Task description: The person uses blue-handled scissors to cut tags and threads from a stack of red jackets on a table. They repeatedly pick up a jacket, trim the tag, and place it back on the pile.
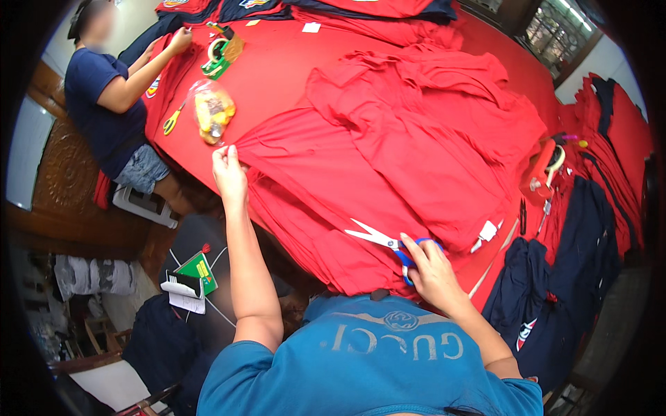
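From the head view, I see my right hand [431,267] closed around the blue handles of the scissors [388,244], blades parted over the stack of red garments [361,173] on the red table [277,69]. My left hand [229,173] pinches the stack's far corner. Just beyond it lies a clear plastic bag [212,109] of yellow pieces, beside a yellow-handled cutter [172,121]. A small white label [311,28] lies near the table's far edge. Another person [104,97] sits at the left.
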The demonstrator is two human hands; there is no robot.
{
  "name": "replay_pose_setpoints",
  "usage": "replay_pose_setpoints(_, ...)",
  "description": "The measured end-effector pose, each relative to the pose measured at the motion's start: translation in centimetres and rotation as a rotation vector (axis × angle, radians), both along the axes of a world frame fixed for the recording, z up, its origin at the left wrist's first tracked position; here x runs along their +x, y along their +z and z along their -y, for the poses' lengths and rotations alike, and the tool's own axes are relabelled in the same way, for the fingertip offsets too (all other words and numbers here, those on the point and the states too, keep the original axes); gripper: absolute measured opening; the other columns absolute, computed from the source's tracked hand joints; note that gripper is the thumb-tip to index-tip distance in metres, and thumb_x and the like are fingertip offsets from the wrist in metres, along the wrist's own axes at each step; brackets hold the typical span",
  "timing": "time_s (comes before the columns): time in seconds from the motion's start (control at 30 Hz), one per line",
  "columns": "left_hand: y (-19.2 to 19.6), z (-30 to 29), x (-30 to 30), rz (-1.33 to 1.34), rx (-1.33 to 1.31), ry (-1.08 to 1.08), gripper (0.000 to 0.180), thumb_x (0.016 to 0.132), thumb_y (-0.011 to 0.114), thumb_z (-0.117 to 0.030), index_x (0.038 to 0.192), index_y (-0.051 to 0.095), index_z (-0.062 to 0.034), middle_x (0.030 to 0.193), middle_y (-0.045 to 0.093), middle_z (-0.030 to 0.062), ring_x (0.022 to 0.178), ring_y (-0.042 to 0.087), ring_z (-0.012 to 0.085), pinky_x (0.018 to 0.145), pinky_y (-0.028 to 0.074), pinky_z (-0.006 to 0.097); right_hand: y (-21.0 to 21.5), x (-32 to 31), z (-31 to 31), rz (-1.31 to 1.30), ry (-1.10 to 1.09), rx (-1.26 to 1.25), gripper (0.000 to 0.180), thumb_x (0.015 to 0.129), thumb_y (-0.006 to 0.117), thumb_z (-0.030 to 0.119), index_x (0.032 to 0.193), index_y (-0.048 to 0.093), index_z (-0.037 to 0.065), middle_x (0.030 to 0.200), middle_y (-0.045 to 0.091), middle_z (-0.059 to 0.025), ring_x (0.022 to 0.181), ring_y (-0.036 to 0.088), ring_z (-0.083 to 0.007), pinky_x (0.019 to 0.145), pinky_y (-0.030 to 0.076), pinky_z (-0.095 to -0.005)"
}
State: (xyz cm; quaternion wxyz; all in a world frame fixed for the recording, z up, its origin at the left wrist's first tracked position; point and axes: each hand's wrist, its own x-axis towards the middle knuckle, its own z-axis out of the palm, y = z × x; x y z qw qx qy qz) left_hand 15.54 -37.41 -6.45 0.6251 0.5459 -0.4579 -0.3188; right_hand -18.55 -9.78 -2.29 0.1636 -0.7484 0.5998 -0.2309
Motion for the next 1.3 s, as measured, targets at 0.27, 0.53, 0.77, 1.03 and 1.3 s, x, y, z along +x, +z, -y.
replay_pose_setpoints(0.27, 10.0, 7.8, -8.3, -0.456, -0.369, -0.458, 0.018, 0.094, 0.060, -0.010, 0.109, 0.055, -0.0030, 0.086, 0.057, 0.0018, 0.062, 0.050, 0.0051, 0.051, 0.040, 0.019, 5.6, -10.1, 1.0, 0.932, -0.543, -0.106, 0.053, 0.082, 0.067, 0.004, 0.131, 0.048, 0.002, 0.103, 0.059, -0.0037, 0.090, 0.057, -0.0081, 0.075, 0.051, -0.0229)
replay_pose_setpoints(0.53, -1.7, 14.9, -21.6, 0.756, 0.020, -0.511, 0.056, 0.082, 0.068, -0.048, 0.122, 0.060, -0.0090, 0.134, 0.049, 0.0233, 0.132, 0.040, 0.0369, 0.109, 0.034, 0.046, -3.2, -13.5, 8.2, 0.098, -0.860, -0.503, 0.052, 0.082, 0.048, -0.013, 0.132, 0.045, 0.001, 0.120, 0.057, -0.0170, 0.111, 0.058, -0.0276, 0.095, 0.045, -0.0380)
replay_pose_setpoints(0.77, 16.3, 15.6, -28.9, 0.971, -0.386, -0.487, 0.050, 0.085, 0.062, -0.052, 0.095, 0.069, -0.0038, 0.087, 0.070, 0.0144, 0.082, 0.066, 0.0289, 0.077, 0.051, 0.034, -1.8, -20.6, 7.0, 0.419, -0.912, -0.765, 0.047, 0.088, 0.054, -0.007, 0.133, 0.042, -0.001, 0.120, 0.056, -0.0114, 0.106, 0.056, -0.0196, 0.093, 0.047, -0.0345)
replay_pose_setpoints(1.03, 1.3, 19.4, -30.0, 1.340, -0.029, -0.393, 0.071, 0.091, 0.036, -0.066, 0.139, 0.045, -0.0135, 0.134, 0.050, 0.0225, 0.126, 0.045, 0.0392, 0.103, 0.039, 0.045, -6.5, -23.3, 10.8, 0.163, -0.914, -0.512, 0.048, 0.085, 0.062, 0.004, 0.130, 0.047, 0.001, 0.118, 0.059, -0.0217, 0.111, 0.058, -0.0352, 0.095, 0.045, -0.0407)
replay_pose_setpoints(1.3, 0.3, 8.1, -13.4, 0.909, -0.071, -0.162, 0.058, 0.086, 0.064, -0.044, 0.123, 0.053, -0.0009, 0.121, 0.055, 0.0221, 0.115, 0.051, 0.0370, 0.097, 0.042, 0.046, -0.9, -22.4, 3.5, 0.752, -0.837, -0.504, 0.056, 0.086, 0.065, 0.001, 0.136, 0.039, -0.005, 0.106, 0.060, -0.0102, 0.089, 0.059, -0.0134, 0.080, 0.048, -0.0259)
